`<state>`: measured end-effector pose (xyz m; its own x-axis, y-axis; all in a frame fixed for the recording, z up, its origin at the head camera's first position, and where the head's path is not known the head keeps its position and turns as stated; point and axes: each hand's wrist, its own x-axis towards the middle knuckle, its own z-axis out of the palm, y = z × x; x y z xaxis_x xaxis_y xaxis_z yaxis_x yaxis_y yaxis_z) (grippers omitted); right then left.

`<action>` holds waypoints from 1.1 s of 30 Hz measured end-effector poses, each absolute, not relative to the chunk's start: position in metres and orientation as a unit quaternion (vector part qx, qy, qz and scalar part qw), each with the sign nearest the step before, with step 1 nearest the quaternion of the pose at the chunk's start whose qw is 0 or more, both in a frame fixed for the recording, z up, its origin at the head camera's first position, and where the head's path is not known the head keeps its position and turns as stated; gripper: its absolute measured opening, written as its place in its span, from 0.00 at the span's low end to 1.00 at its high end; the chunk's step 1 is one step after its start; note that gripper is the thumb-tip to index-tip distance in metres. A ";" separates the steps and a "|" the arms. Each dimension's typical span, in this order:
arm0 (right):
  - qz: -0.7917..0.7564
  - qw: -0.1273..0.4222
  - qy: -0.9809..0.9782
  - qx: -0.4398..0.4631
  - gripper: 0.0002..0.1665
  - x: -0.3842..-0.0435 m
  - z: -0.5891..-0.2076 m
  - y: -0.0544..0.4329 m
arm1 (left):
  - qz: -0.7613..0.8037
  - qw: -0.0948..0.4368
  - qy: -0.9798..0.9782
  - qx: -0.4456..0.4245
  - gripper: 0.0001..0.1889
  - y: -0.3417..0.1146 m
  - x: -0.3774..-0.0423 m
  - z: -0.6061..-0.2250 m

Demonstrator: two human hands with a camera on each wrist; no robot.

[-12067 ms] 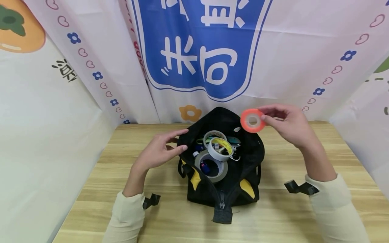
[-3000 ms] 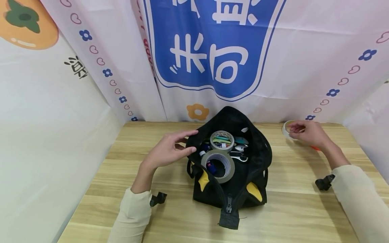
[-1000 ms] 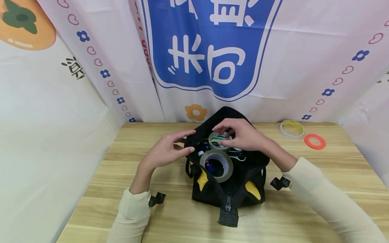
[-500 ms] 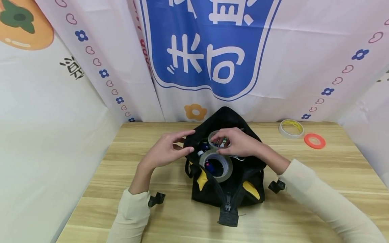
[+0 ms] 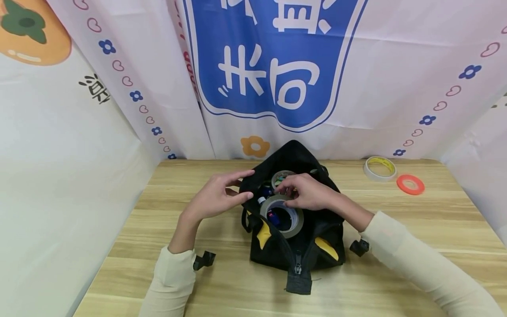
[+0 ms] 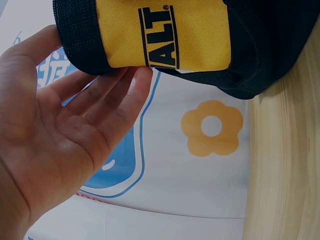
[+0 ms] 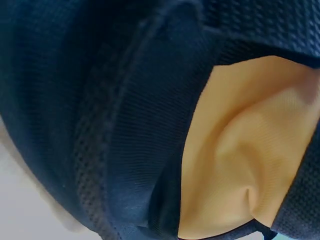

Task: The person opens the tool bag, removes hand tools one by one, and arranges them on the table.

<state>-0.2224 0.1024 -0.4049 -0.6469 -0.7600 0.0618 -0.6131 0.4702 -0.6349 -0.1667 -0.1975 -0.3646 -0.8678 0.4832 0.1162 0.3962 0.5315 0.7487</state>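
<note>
The black tool bag is pinched at nine o'clock by the left hand, presumably to spread its mouth; whether anything is grasped inside by the right hand cannot be told. Toward two o'clock, a white tape roll and orange tape roll are laid.
</note>
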 end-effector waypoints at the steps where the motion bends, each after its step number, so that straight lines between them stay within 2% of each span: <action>1: -0.314 0.114 0.852 -0.403 0.20 -0.222 -0.406 0.102 | 0.413 0.053 0.874 0.251 0.30 -0.198 -0.167 -0.365; 15: -0.291 0.075 0.862 -0.408 0.17 -0.219 -0.410 0.100 | 0.408 0.053 0.877 0.249 0.30 -0.199 -0.167 -0.364; 21: -0.302 0.054 0.873 -0.379 0.17 -0.216 -0.406 0.103 | 0.410 0.055 0.876 0.247 0.30 -0.198 -0.167 -0.363; 29: -0.318 0.008 0.886 -0.337 0.15 -0.212 -0.385 0.114 | 0.410 0.054 0.877 0.244 0.30 -0.198 -0.166 -0.362; 33: -0.339 0.007 0.887 -0.314 0.16 -0.208 -0.368 0.121 | 0.409 0.051 0.877 0.246 0.30 -0.198 -0.167 -0.362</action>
